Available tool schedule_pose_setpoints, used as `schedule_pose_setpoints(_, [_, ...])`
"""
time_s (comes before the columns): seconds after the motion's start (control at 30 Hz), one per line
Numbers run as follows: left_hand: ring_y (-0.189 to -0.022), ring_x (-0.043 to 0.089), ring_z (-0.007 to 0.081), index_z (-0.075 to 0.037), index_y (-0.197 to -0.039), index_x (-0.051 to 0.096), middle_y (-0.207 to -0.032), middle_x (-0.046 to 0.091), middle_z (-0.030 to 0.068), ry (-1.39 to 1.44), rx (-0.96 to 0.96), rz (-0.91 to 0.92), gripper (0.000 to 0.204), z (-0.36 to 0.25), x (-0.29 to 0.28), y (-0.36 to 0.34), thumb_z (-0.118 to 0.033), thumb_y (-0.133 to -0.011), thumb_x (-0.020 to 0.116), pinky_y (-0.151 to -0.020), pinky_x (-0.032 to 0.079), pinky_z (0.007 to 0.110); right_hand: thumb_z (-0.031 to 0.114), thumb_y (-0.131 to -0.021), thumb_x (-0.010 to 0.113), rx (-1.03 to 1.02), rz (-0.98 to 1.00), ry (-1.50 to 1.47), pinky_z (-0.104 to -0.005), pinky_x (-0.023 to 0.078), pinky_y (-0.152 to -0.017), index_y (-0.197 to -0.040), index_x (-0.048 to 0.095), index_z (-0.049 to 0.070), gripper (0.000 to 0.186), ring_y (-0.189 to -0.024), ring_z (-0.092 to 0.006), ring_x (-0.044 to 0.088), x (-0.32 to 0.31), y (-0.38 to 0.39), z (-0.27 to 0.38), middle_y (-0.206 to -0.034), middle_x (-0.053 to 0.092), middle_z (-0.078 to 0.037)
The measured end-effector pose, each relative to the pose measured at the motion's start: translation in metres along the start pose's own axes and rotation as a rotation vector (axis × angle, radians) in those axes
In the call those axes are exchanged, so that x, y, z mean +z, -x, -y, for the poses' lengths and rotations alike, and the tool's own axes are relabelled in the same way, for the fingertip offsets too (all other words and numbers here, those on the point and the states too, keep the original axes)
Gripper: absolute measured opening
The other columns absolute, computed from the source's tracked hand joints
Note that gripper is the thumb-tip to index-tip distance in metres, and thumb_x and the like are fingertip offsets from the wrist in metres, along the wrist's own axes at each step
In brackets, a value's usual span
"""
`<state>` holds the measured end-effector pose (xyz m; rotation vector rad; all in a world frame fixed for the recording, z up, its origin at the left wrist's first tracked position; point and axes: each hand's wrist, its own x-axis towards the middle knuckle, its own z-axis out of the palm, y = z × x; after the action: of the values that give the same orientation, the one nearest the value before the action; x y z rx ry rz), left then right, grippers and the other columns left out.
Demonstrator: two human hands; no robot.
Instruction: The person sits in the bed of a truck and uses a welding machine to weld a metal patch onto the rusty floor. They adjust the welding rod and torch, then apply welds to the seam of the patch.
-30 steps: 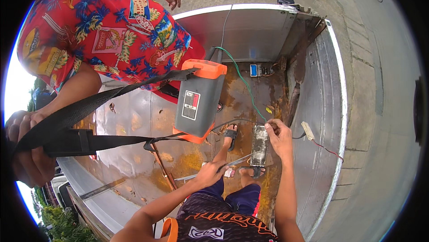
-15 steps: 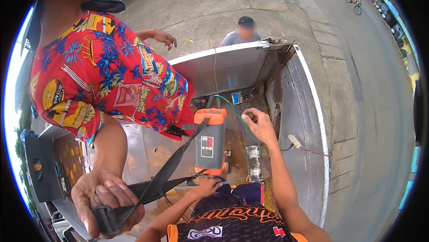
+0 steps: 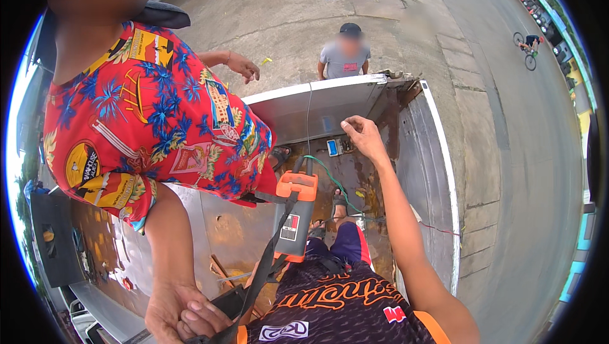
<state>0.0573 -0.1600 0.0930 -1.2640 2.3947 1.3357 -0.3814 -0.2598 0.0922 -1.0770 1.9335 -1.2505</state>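
My right hand [image 3: 363, 136] is raised over the truck bed, fingers loosely bent and a little apart, with nothing visible in it. My left hand is out of sight. Against my lap, left of my legs, hangs a grey and orange box-shaped machine [image 3: 296, 214] with a label and cables at its top. Its black strap [image 3: 266, 261] runs down to the lower left. There, the hand [image 3: 190, 312] of a co-worker in a red patterned shirt [image 3: 158, 128] is closed around it. A green cable [image 3: 330, 176] trails from beside the machine toward the bed floor.
Metal side panels [image 3: 444, 179] wall in the wet, rusty bed. A small device with a blue screen [image 3: 332, 148] lies near the far panel. Beyond that panel stands a person in a grey shirt [image 3: 342, 58]. On the road, a cyclist [image 3: 530, 44] rides.
My right hand has moved up, farther from me. My left hand has left the machine and gone from view. The machine sits lower and closer, and the co-worker's strap hand has dropped.
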Motion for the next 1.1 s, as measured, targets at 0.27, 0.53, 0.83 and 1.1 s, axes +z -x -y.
schedule_pose_setpoints(0.27, [-0.057, 0.040, 0.0230, -0.013, -0.067, 0.041, -0.059, 0.040, 0.0049, -0.091, 1.439, -0.239, 0.027, -0.105, -0.124, 0.034, -0.023, -0.087, 0.055, -0.064, 0.042, 0.037, 0.040, -0.092, 0.061, -0.033, 0.111, 0.515, -0.0440, 0.050, -0.091, -0.100, 0.075, 0.003, 0.041, -0.106, -0.0365, 0.065, 0.046, -0.244, -0.086, -0.112, 0.069, -0.023])
schedule_pose_setpoints(0.53, [-0.052, 0.034, 0.0163, -0.014, -0.067, 0.038, -0.056, 0.037, -0.0004, 0.052, 1.276, -0.083, 0.028, -0.176, -0.188, 0.035, -0.024, -0.089, 0.054, -0.061, 0.039, 0.033, 0.037, -0.084, 0.064, 0.264, 0.949, 0.782, -0.0460, 0.052, -0.089, -0.110, 0.073, 0.004, 0.042, -0.109, -0.0350, 0.067, 0.168, -0.396, -0.185, -0.114, 0.068, -0.025])
schedule_pose_setpoints(0.83, [-0.068, 0.048, 0.0108, -0.004, -0.117, 0.064, -0.087, 0.061, 0.0010, 1.002, -0.836, -0.007, 0.035, -0.259, -0.089, -0.099, -0.034, -0.101, 0.055, -0.060, 0.039, 0.028, 0.024, -0.091, 0.056, 0.025, 0.224, 0.423, -0.0544, 0.047, -0.085, -0.092, 0.068, -0.004, 0.031, -0.097, -0.0416, 0.065, 0.148, -0.322, -0.118, -0.099, 0.068, -0.025])
schedule_pose_setpoints(1.1, [-0.051, 0.025, 0.0004, -0.011, -0.085, 0.049, -0.064, 0.030, -0.0093, 1.073, -0.547, -0.656, 0.030, -0.287, -0.139, -0.293, -0.035, -0.101, 0.058, -0.044, 0.016, 0.020, 0.015, -0.096, 0.055, -0.268, 0.031, -0.214, -0.0442, 0.041, -0.086, -0.100, 0.057, -0.002, 0.018, -0.094, -0.0377, 0.056, 0.072, -0.236, -0.032, -0.099, 0.059, -0.018])
